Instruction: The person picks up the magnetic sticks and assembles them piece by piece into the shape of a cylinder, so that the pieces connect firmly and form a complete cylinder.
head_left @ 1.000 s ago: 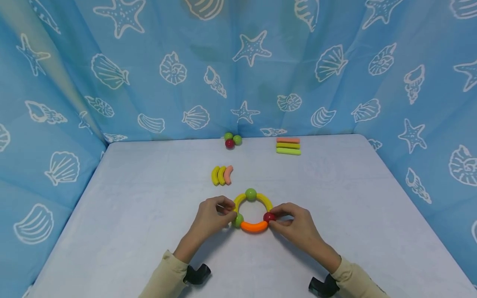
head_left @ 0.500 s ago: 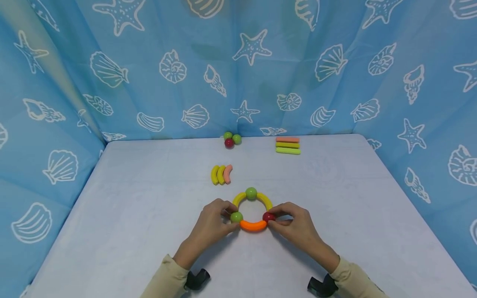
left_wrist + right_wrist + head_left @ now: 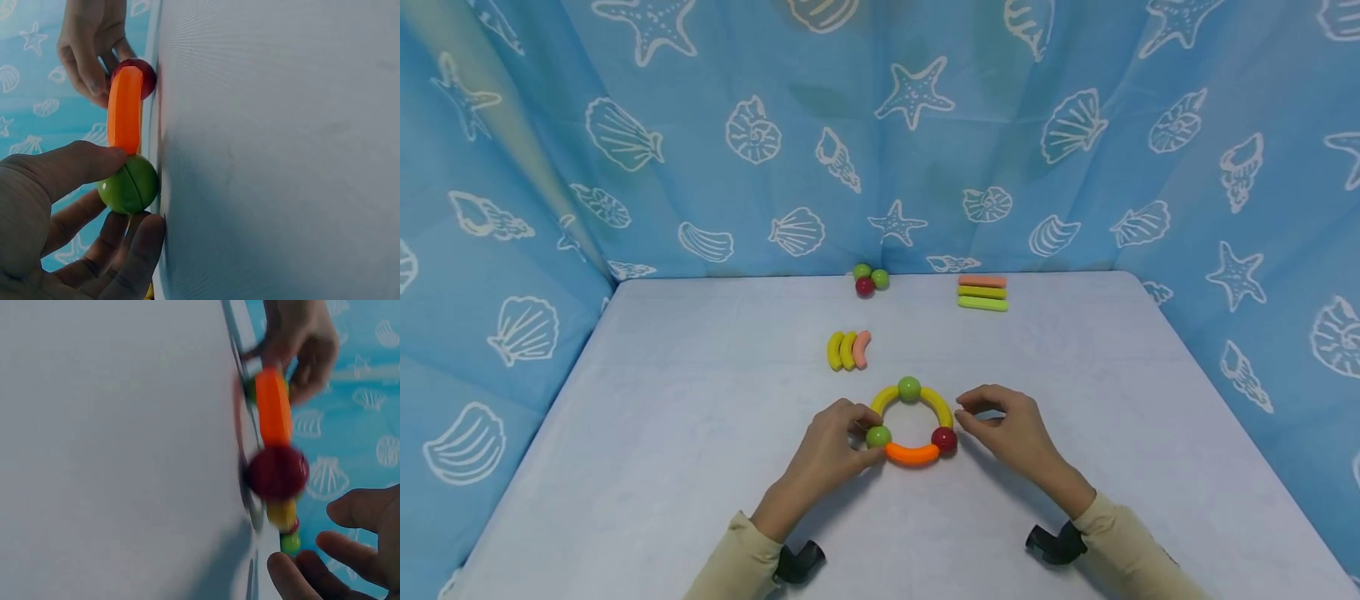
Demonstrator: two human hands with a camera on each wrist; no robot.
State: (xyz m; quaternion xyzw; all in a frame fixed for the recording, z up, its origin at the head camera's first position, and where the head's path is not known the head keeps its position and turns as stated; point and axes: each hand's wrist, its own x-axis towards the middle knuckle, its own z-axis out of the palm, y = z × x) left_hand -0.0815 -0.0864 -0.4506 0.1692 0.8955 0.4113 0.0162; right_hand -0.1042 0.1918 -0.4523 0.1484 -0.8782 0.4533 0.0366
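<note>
- The ring (image 3: 936, 403) lies flat on the desk (image 3: 700, 375), about midway between left and right edges, well in from the far edge.
- Its six parts: far ball (image 3: 909, 389), two yellow arcs (image 3: 886, 398), green ball (image 3: 878, 437), red ball (image 3: 944, 440), orange arc (image 3: 912, 455).
- The left hand (image 3: 823, 450) is curled about the green ball, thumb at its seam with the orange arc, fingers on the other side.
- The right hand (image 3: 1018, 425) is apart from the red ball, just beside it, fingers loosely bent, gap between thumb and fingertips, holding nothing.
- Progress: the ring looks complete, though fingers hide the left yellow arc's join; releasing the green ball seems all that is left on it.
- Unused: three balls (image 3: 865, 287) by the far edge, three bars (image 3: 982, 292) there towards the far right corner, three small arcs (image 3: 847, 351) nearer the ring.
</note>
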